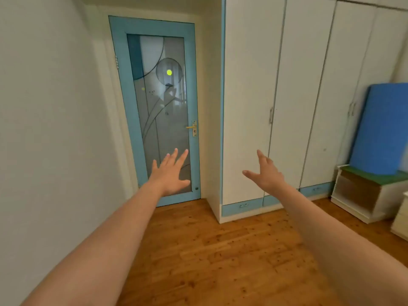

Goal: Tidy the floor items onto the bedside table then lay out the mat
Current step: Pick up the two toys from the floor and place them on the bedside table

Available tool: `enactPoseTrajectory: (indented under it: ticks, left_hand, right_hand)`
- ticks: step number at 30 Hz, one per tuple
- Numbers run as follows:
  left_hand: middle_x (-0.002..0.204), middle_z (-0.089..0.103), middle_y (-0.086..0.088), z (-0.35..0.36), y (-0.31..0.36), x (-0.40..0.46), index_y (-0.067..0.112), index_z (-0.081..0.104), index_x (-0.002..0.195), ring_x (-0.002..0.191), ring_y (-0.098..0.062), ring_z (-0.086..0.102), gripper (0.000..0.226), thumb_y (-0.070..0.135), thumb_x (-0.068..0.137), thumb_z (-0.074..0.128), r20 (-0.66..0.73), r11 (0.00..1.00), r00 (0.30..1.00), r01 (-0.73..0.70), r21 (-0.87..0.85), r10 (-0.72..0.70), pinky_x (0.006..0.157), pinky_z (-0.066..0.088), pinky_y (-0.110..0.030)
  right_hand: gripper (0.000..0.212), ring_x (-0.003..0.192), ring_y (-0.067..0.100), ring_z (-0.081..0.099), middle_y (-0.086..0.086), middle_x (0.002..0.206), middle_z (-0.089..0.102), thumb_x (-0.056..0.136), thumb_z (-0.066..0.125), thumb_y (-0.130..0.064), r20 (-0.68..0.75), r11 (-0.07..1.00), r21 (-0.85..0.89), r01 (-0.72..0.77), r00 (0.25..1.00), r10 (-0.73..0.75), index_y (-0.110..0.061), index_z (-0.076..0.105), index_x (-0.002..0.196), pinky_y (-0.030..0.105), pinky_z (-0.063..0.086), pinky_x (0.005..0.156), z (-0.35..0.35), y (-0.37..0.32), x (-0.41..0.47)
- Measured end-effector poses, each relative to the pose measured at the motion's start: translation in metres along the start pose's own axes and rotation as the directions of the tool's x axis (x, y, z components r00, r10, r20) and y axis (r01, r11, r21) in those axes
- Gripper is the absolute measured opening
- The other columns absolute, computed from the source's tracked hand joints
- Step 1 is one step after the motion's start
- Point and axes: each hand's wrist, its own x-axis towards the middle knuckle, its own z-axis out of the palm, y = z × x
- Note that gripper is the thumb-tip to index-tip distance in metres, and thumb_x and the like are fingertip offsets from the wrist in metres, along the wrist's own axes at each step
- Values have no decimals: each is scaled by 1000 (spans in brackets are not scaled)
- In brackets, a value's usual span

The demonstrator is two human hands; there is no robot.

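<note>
Mat-laying finds both my arms stretched forward over the wooden floor point(198, 250), palms down. My left hand point(170, 173) and right hand point(266, 173) are spread wide, holding nothing. Right of the white wardrobe point(276, 96), the blue mat point(382, 129) stands on end atop a low cabinet point(362, 197), long axis upright, leaning against the wardrobe doors.

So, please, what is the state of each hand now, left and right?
Left hand: open, fingers spread, holding nothing.
Right hand: open, fingers extended, holding nothing.
</note>
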Motion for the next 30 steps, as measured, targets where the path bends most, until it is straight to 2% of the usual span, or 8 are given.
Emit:
enactPoseTrajectory:
  ticks: [6,15,19,23,26,30]
  left_hand:
    - [159,-14,-1,2,-17,78,34,-15,147,148,-23,-5,90,47,88,52,29,996,995,-91,5,91,117,0,-55]
    - [160,-10,-1,47,4,160,33,-12,148,149,-22,0,89,45,88,53,121,972,966,-217,-92,228,117,1,-55]
    - [160,-1,-1,69,28,199,33,-3,150,148,-23,11,83,42,89,53,156,947,948,-244,-208,279,118,4,-52]
    - [161,2,0,89,58,250,33,2,150,148,-20,8,80,45,89,52,157,918,931,-276,-286,329,119,4,-53]
    - [161,3,0,107,89,301,34,4,150,148,-19,7,78,46,89,52,160,889,922,-277,-364,353,120,6,-51]
    - [161,5,0,133,143,362,35,4,149,149,-17,5,77,46,89,51,148,844,895,-327,-425,421,120,9,-51]
  right_hand:
    - [76,137,33,32,11,154,24,93,51,-34,-31,993,11,-120,992,120,-26,1,149,56,25,112,12,2,50]
    - [78,137,35,33,13,154,24,91,53,-39,-69,973,2,-229,971,229,-26,3,149,56,28,111,30,41,102]
    - [78,139,35,29,12,155,21,90,53,-42,-68,956,21,-293,954,293,-27,3,149,58,22,113,39,71,132]
    - [81,138,36,30,14,155,20,88,54,-46,-66,938,71,-338,937,343,-27,4,149,56,29,111,41,106,169]
    - [80,141,35,24,13,156,15,90,53,-43,-71,922,119,-369,923,379,-25,4,150,51,28,113,33,139,200]
    - [80,140,35,25,14,156,18,88,54,-45,-93,893,114,-436,890,446,-24,6,149,54,29,111,21,196,230]
